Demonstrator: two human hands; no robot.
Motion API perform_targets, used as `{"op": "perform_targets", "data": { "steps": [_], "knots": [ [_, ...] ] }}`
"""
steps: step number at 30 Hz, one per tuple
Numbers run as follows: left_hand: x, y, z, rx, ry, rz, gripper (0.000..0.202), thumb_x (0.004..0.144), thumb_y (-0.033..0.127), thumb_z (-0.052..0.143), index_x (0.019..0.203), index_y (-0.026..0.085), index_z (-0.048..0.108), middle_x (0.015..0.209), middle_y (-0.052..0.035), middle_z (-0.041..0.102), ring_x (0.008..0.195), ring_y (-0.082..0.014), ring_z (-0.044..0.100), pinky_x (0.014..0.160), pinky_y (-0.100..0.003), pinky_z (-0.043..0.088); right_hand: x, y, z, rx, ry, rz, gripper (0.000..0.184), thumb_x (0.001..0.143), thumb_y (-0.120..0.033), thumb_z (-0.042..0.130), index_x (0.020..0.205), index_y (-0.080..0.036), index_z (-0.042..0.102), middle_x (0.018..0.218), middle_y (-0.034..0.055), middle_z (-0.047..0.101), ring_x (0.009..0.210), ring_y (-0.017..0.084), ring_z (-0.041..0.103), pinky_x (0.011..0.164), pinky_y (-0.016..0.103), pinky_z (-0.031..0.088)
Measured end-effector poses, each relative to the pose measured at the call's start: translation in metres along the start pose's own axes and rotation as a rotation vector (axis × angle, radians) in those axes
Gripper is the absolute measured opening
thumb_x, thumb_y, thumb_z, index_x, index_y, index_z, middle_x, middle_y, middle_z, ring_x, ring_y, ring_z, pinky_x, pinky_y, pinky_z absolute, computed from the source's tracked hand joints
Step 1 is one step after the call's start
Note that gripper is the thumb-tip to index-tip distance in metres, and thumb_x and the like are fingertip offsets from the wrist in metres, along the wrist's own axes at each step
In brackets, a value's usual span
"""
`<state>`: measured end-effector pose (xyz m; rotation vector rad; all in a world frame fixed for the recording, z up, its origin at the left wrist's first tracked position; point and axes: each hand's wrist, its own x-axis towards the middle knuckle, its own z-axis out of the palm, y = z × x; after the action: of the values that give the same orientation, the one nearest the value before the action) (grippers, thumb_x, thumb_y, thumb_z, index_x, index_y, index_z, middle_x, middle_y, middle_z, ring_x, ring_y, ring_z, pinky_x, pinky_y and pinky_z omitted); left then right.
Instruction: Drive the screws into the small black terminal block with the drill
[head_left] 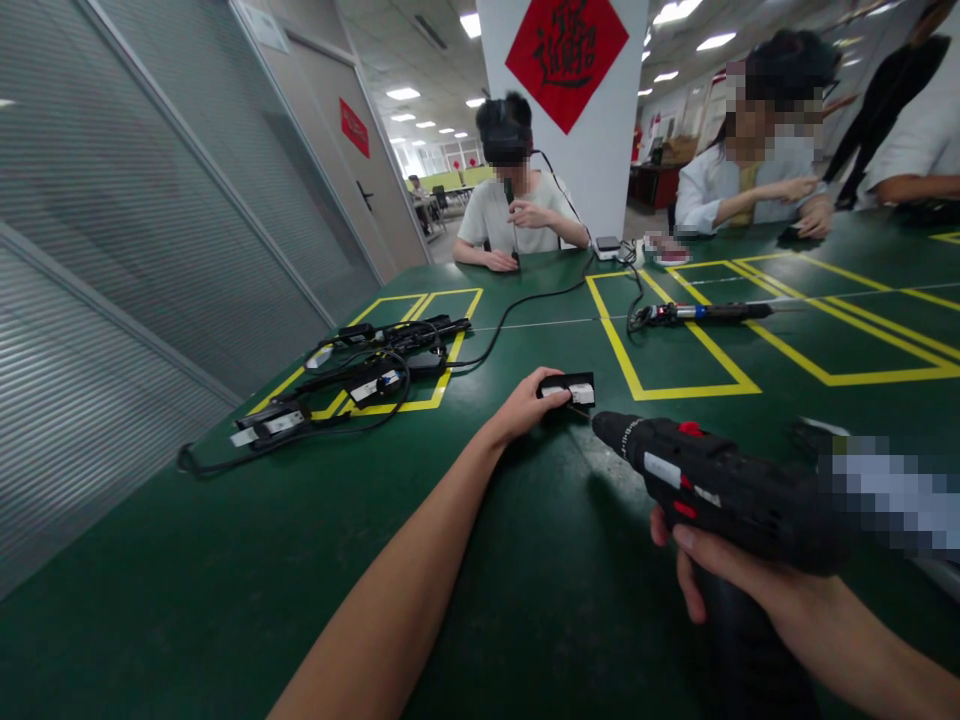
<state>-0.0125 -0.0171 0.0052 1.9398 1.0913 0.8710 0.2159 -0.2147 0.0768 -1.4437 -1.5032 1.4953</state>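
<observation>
Sprawling at the far left, a tangle of black devices and cables (367,385) overlapped the yellow tape outline (427,406) on the green table (315,560). Further right, the left hand (531,402) pinched a small black piece (588,384) with a white strip, its thumb across the front. Just beside that thumb came the thin bit (582,412) of a power drill (720,490); whether its tip touched the piece, I could not tell. At the right, the right hand (772,590) gripped the drill's handle, though whether the trigger was squeezed did not show. With only fingers bracing the piece, a skewed push could have skidded the bit into the thumb, or sudden torque twisted the piece loose
</observation>
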Motion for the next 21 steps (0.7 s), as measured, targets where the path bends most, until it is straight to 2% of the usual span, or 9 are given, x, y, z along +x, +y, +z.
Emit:
{"op": "perform_targets", "data": {
  "steps": [6,11,21],
  "knots": [
    [-0.0003,-0.0016,0.0010,-0.017,-0.004,0.002,0.046,0.077,0.044,0.055,0.114,0.017,0.049,0.103,-0.0063,0.059,0.092,-0.0197,0.055,0.080,-0.031,0.044,-0.0019,-0.0001,0.0004,0.019,0.010,0.026,0.026,0.086,-0.044,0.044,0.088,-0.021,0.056,0.055,-0.0025,0.060,0.060,0.017,0.055,0.068,0.033,0.039],
    [-0.0002,-0.0014,0.0025,-0.028,-0.003,0.009,0.044,0.077,0.040,0.055,0.114,0.017,0.048,0.105,-0.0073,0.058,0.096,-0.0201,0.054,0.084,-0.032,0.043,-0.0016,-0.0037,0.0015,0.013,0.021,0.016,0.025,0.086,-0.042,0.044,0.088,-0.021,0.056,0.056,-0.0025,0.060,0.060,0.017,0.056,0.069,0.033,0.040],
    [-0.0022,-0.0009,0.0027,-0.123,-0.032,-0.025,0.049,0.074,0.036,0.060,0.115,0.016,0.042,0.101,-0.0070,0.057,0.088,-0.0180,0.056,0.077,-0.030,0.044,-0.0021,-0.0019,0.0005,0.016,0.006,0.021,0.025,0.086,-0.043,0.044,0.089,-0.021,0.056,0.056,-0.0021,0.060,0.061,0.018,0.056,0.071,0.034,0.040]
  ]
}}
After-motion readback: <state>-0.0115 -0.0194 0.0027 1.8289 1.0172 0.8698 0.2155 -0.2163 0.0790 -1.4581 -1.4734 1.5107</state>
